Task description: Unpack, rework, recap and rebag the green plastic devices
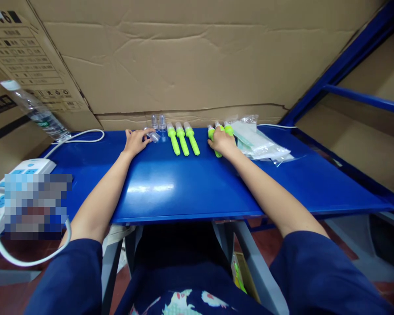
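My left hand (pixel 137 141) has its thumb and finger closed around a clear plastic cap (pixel 155 137) lying tilted on the blue table. Just behind it, two more clear caps (pixel 162 123) stand upright. To their right, three lime-green handles with clear tops (pixel 183 139) lie side by side, pointing toward me. My right hand (pixel 222 141) wraps over another group of lime-green handles (pixel 211 131), also with clear tops. My palm and fingers hide most of that group. Beside this hand lie flat clear plastic bags (pixel 262 142) with pale contents.
The blue table (pixel 184 188) backs onto a tall cardboard sheet (pixel 184 65). At left are a water bottle (pixel 36 111), a white power strip (pixel 36 166) and looping white cable (pixel 92 131). A blue metal frame (pixel 357 96) rises on the right.
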A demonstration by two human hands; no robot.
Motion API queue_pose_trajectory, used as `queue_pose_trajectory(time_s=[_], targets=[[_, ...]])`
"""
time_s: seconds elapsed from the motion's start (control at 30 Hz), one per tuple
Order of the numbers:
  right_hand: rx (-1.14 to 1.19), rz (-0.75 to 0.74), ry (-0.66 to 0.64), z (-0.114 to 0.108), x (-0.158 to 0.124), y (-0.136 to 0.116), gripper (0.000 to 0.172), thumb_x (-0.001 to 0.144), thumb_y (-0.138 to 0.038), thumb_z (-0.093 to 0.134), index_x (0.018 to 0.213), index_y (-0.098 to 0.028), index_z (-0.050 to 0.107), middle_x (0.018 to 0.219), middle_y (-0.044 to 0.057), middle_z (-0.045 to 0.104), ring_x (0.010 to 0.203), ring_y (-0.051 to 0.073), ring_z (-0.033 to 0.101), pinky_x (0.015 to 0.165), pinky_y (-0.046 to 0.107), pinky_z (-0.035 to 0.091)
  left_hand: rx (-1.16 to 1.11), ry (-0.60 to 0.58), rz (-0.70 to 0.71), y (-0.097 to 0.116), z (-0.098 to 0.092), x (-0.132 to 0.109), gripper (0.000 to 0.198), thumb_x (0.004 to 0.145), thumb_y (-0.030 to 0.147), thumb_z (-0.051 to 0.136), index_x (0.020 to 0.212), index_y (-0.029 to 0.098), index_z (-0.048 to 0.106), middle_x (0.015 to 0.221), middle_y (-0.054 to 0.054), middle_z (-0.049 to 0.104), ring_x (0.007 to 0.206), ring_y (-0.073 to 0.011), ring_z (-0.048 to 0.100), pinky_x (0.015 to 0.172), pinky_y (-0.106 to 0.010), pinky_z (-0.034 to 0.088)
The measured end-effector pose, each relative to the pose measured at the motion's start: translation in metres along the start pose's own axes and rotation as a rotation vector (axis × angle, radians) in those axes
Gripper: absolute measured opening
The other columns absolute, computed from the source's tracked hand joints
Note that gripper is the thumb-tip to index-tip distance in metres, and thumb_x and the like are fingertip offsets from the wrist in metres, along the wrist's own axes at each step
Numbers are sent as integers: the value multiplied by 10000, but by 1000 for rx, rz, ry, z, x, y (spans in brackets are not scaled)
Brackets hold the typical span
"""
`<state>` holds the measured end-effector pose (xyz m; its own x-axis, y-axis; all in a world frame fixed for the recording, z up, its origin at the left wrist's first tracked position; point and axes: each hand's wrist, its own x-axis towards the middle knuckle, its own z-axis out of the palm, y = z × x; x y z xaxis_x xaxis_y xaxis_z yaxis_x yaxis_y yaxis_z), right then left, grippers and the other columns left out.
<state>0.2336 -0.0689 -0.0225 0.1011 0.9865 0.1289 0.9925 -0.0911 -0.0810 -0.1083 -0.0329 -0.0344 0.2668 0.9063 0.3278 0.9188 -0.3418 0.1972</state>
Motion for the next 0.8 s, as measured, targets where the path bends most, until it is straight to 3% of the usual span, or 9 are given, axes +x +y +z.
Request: queue_pose_trajectory(time_s=[0.17,0.33,0.43,0.6,0.8], targets=[[43,-87,40,-9,-2,-2,532,1027,-302,478,1453,15,506,1303,328,676,1198,453,681,958,511,523,118,28,-48,-3,-1,2,555,968,612,571,1374,264,722,951,-124,826,955,-339,710,1036,-526,367],[57,-428,189,-10,-5,-8,570,1066,-312,420,1596,-103,416,1372,220,684,1225,378,645,1010,470,460,112,92,-15,7,-4,2,575,965,676,542,1279,258,781,931,-124,818,944,-328,714,1045,-519,369],[-13,-594,223,-7,-9,-15,534,1076,-262,396,1588,-121,454,1334,200,701,1234,349,604,1006,444,413,110,127,76,12,-4,2,542,965,656,578,1245,246,794,1043,-139,793,1014,-336,711,1045,-518,376],[-91,-677,253,2,-10,-22,500,1070,-208,407,1549,-127,527,1235,192,727,1156,340,589,918,418,373,81,219,327,18,0,5,461,938,584,683,1222,235,783,1227,-156,722,1112,-342,683,1028,-515,412],[-30,-770,353,10,-4,-19,500,1075,-248,428,1560,-170,519,1230,174,729,1150,339,583,934,435,379,61,133,510,39,1,7,450,986,519,636,1267,176,715,1354,-187,695,1231,-351,665,1044,-487,437]])
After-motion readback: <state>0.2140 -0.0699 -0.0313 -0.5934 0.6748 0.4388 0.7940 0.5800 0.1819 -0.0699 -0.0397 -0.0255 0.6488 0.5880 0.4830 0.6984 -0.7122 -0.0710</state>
